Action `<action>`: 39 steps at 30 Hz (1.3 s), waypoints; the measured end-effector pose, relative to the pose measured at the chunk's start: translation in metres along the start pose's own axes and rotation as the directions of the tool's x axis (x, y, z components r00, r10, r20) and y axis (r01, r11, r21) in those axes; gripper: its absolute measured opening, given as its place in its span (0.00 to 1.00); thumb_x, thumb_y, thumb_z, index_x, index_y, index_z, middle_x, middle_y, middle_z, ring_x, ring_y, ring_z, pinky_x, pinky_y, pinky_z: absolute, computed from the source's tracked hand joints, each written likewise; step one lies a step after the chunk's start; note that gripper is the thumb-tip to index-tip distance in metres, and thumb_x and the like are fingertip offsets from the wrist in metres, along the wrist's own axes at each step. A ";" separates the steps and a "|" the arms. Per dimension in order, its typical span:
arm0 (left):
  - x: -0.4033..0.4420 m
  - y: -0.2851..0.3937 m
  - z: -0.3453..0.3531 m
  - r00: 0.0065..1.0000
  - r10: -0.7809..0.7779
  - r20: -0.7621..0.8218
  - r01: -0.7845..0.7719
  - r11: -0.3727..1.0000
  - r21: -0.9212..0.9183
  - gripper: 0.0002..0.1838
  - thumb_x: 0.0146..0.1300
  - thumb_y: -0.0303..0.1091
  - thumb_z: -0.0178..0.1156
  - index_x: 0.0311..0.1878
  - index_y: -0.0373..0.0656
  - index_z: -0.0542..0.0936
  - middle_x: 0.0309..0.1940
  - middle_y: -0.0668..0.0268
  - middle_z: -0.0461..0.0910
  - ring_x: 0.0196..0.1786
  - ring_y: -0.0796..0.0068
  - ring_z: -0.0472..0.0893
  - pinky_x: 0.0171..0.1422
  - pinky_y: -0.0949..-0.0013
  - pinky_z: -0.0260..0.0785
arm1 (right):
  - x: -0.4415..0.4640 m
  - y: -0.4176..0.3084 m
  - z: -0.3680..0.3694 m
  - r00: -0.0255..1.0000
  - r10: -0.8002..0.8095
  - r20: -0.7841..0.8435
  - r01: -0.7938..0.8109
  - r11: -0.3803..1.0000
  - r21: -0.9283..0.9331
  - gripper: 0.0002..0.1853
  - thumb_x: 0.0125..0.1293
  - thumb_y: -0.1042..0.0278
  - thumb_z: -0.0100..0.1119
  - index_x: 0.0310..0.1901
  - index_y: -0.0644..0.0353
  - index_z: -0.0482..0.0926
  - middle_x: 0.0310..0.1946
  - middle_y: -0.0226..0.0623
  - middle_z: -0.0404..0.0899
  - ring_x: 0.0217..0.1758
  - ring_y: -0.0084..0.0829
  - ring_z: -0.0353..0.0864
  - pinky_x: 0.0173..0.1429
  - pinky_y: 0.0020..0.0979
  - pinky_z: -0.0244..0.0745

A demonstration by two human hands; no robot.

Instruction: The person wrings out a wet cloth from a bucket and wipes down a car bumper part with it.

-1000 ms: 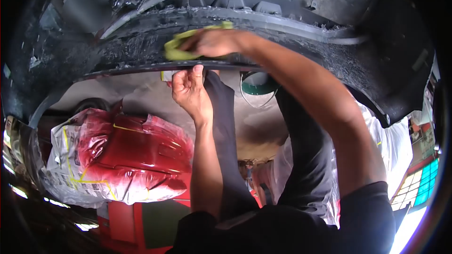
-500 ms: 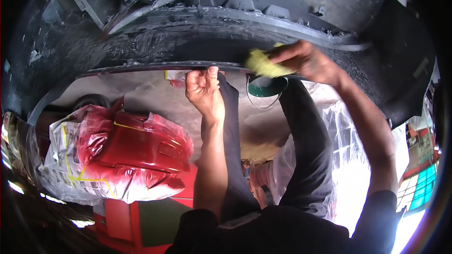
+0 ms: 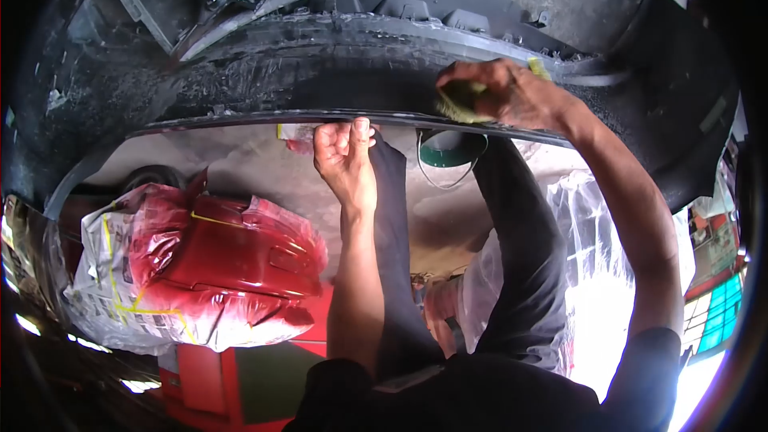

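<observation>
A large dark car bumper (image 3: 240,72) spans the upper view, its lower edge running across above my legs. My left hand (image 3: 344,148) is closed at that edge, thumb up against it and fingers curled. Farther right, my right hand (image 3: 520,96) grips a yellow-green cloth (image 3: 464,104) and presses it on the dark surface near the edge. Part of the cloth is hidden by my fingers, and a yellow bit shows behind the hand. Below it, a green bucket (image 3: 448,150) with a wire handle sits partly behind the bumper edge.
On the left lies a glossy red car panel (image 3: 240,248) surrounded by masking paper and plastic with yellow tape. Clear plastic sheeting (image 3: 588,232) hangs at right beside my leg. A small yellow-edged packet (image 3: 296,134) is near my left hand.
My right hand has shifted slightly up the surface, and the cloth has turned darker side outward and moved a little right. The bumper edge and left hand sit marginally lower.
</observation>
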State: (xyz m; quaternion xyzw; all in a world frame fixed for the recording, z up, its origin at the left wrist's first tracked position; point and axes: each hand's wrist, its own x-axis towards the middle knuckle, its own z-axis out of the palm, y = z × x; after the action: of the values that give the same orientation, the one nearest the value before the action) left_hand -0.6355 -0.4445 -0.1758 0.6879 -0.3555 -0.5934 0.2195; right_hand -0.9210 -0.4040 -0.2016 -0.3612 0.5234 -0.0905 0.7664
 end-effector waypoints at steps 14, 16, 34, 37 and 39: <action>-0.025 0.012 0.007 0.988 -0.120 0.099 0.116 0.992 0.047 0.17 0.77 0.41 0.57 0.40 0.35 0.79 0.28 0.60 0.82 0.28 0.70 0.82 0.38 0.68 0.79 | 0.017 -0.056 -0.022 0.981 -0.170 0.096 0.191 0.932 -0.307 0.19 0.72 0.57 0.56 0.55 0.60 0.84 0.56 0.45 0.82 0.58 0.45 0.81 0.68 0.41 0.74; -0.026 0.015 0.014 0.979 -0.139 0.150 0.141 0.990 0.000 0.13 0.77 0.39 0.58 0.44 0.35 0.78 0.30 0.60 0.83 0.29 0.71 0.82 0.39 0.68 0.79 | 0.014 -0.069 -0.016 0.995 -0.096 0.037 0.103 0.928 -0.357 0.18 0.70 0.57 0.57 0.52 0.60 0.84 0.49 0.44 0.83 0.53 0.43 0.81 0.64 0.40 0.75; -0.022 0.011 0.027 0.960 -0.204 0.191 0.248 0.937 -0.247 0.13 0.74 0.38 0.62 0.45 0.37 0.76 0.32 0.58 0.85 0.31 0.68 0.86 0.40 0.65 0.82 | 0.117 -0.137 0.033 0.966 -0.250 0.067 0.255 0.885 -0.389 0.21 0.61 0.61 0.68 0.53 0.61 0.79 0.44 0.47 0.79 0.57 0.45 0.77 0.64 0.47 0.72; -0.019 0.009 0.027 0.965 -0.161 0.205 0.209 0.948 -0.242 0.10 0.76 0.35 0.60 0.46 0.36 0.75 0.34 0.57 0.85 0.31 0.68 0.85 0.40 0.66 0.81 | 0.160 -0.161 0.046 0.875 -0.476 0.088 0.436 0.695 -0.572 0.20 0.60 0.63 0.65 0.53 0.60 0.79 0.38 0.47 0.83 0.53 0.48 0.81 0.62 0.43 0.76; -0.023 0.007 0.026 0.964 -0.179 0.196 0.222 0.948 -0.230 0.10 0.76 0.34 0.59 0.46 0.36 0.75 0.34 0.57 0.85 0.31 0.69 0.85 0.40 0.66 0.81 | 0.148 -0.152 0.044 0.908 -0.414 0.070 0.386 0.757 -0.526 0.19 0.60 0.63 0.65 0.52 0.59 0.80 0.40 0.48 0.83 0.53 0.46 0.82 0.63 0.42 0.76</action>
State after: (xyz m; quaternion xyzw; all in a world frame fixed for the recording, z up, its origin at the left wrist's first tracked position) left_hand -0.6637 -0.4285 -0.1605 0.6336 -0.2237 -0.7099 0.2111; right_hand -0.7821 -0.5700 -0.2041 -0.6588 0.4574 -0.1135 0.5863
